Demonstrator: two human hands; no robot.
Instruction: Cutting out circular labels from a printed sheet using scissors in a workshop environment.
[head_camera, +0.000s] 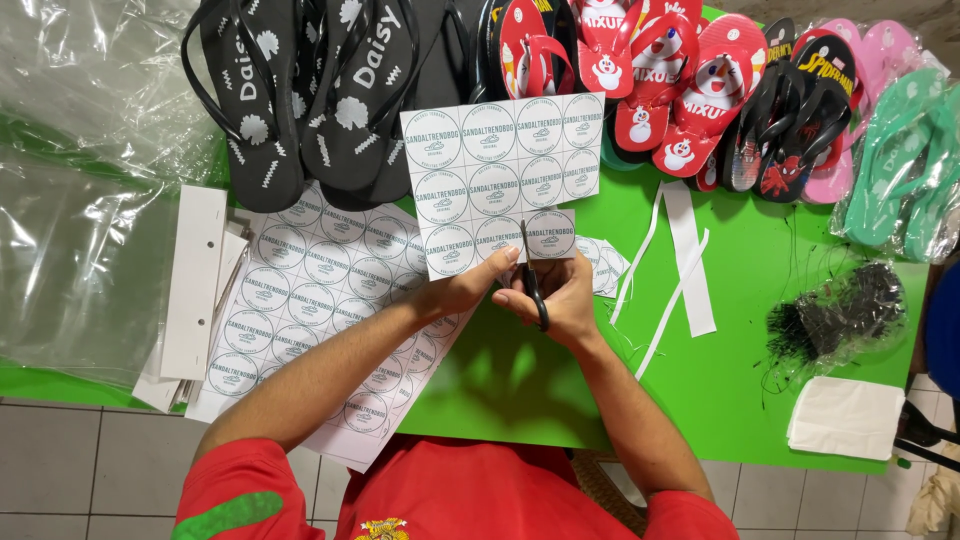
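Note:
My left hand (462, 288) pinches the lower edge of a white sheet of round printed labels (500, 170), held up over the green table (740, 330). My right hand (562, 296) grips black scissors (534, 280) whose blades point up into the sheet's bottom row, between two labels. More uncut label sheets (310, 300) lie flat under my left forearm.
Black flip-flops (300, 90) line the far edge, with red cartoon ones (650, 80), dark ones (790, 120), pink and green ones (910, 160) to the right. White paper strips (690, 260), a bag of black ties (840, 315), a white pad (845, 418), white cardboard (193, 280) and clear plastic bags (80, 200) surround me.

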